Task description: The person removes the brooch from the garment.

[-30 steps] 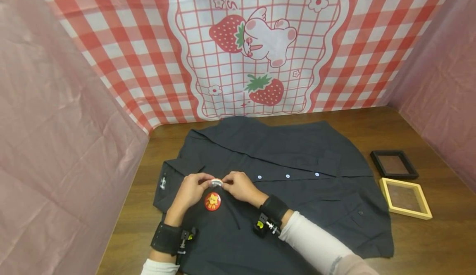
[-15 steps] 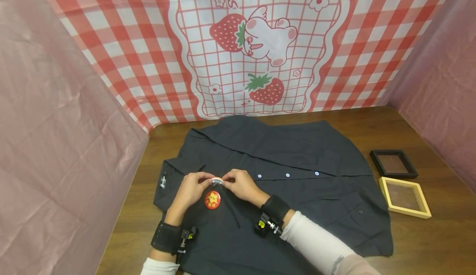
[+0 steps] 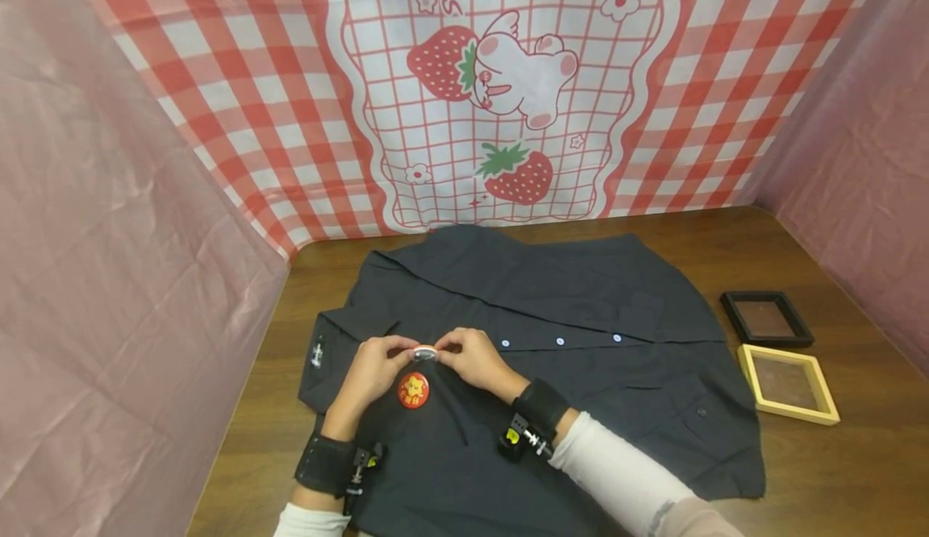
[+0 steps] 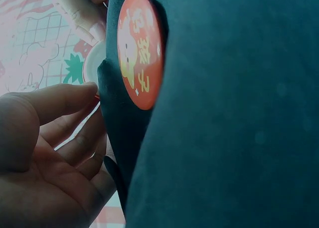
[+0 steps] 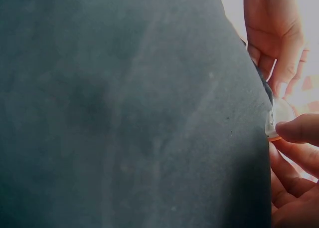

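A dark button-up shirt (image 3: pixel 551 279) lies spread on the wooden table. Above its near side, a round button badge (image 3: pixel 424 353) is held edge-up, its pale back (image 4: pixel 93 63) toward me, against a pulled-up fold of the cloth. My left hand (image 3: pixel 376 369) pinches the badge's left edge between thumb and fingers. At the opposite edge, the thumb and fingers of my right hand (image 3: pixel 475 362) pinch it too. Just below, a second badge (image 3: pixel 414 390), red with a yellow star figure, sits flat on the shirt. The badge's pin is too small or hidden to make out.
At the right of the table (image 3: pixel 798 472) lie a black frame (image 3: pixel 735 319) and a pale yellow frame (image 3: pixel 755 392), close together. A red-and-white checked cloth (image 3: pixel 290 118) hangs behind; pink cloths (image 3: pixel 131 279) wall both sides.
Both hands keep their pinch on the badge by the shirt fold. The right hand and wrist have shifted very slightly; the red badge on the shirt stays in place.
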The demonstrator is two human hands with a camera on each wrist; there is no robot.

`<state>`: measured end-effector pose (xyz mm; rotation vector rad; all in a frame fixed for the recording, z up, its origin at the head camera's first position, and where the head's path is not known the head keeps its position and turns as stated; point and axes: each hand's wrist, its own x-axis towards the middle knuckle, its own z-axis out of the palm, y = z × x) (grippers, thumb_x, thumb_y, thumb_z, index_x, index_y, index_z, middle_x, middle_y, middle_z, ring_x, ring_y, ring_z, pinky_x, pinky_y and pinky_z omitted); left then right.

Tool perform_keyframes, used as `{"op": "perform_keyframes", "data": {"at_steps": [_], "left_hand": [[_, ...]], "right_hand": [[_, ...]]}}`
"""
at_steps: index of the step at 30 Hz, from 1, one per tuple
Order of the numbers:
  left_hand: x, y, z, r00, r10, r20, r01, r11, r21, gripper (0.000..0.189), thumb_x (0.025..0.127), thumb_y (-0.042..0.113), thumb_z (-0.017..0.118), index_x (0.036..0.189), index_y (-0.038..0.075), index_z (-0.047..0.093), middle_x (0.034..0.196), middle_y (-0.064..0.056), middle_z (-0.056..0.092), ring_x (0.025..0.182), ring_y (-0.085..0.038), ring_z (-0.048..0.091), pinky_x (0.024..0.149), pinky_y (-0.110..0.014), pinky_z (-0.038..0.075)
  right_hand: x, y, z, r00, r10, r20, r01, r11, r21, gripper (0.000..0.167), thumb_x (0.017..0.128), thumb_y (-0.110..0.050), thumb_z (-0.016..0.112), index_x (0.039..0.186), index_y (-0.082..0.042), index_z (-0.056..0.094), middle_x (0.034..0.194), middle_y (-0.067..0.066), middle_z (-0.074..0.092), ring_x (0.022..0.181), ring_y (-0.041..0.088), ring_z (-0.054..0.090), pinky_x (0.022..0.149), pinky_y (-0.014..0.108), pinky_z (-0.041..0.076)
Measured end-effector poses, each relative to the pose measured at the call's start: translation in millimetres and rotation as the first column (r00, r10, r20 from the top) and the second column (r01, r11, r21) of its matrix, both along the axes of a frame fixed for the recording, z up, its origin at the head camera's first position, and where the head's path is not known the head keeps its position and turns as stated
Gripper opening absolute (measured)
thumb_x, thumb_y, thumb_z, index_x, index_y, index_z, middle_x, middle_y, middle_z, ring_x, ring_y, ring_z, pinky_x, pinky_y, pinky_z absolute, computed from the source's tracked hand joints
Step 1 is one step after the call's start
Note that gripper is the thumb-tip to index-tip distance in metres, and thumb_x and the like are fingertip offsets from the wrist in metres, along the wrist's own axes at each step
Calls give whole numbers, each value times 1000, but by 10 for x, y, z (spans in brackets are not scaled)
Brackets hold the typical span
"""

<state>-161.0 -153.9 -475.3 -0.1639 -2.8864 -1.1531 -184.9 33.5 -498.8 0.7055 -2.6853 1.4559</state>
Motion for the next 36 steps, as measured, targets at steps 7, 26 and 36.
{"op": "perform_keyframes", "data": {"at_steps": [7, 26, 36], "left_hand": [[-8, 25, 4, 1000, -3, 13, 3, 1000, 3, 12, 88, 13, 71, 97, 7, 75, 96, -7, 75, 89, -21, 69, 80, -42, 55], [-13, 124, 98, 1000, -14, -25, 17, 996, 89, 13, 88, 7, 70, 99, 4, 75, 96, -10, 75, 85, -21, 71, 77, -40, 57], [-42, 195, 106, 999, 5, -36, 1, 988, 155, 15, 89, 7, 68, 101, 0, 73, 89, -12, 75, 75, -18, 70, 70, -30, 57]], "right_hand": [[-17, 39, 18, 1000, -20, 2, 20, 1000, 2, 8, 84, -11, 72, 89, -5, 76, 84, 7, 70, 74, 13, 64, 66, 18, 49], [-38, 126, 120, 998, -57, 13, 57, 998, -27, 10, 86, -11, 71, 93, -6, 75, 84, 6, 70, 71, 9, 60, 63, 19, 47], [-40, 121, 129, 990, -43, 133, 66, 983, -173, 9, 88, -5, 67, 95, 1, 71, 75, 12, 71, 60, 4, 61, 55, 17, 50]]}}
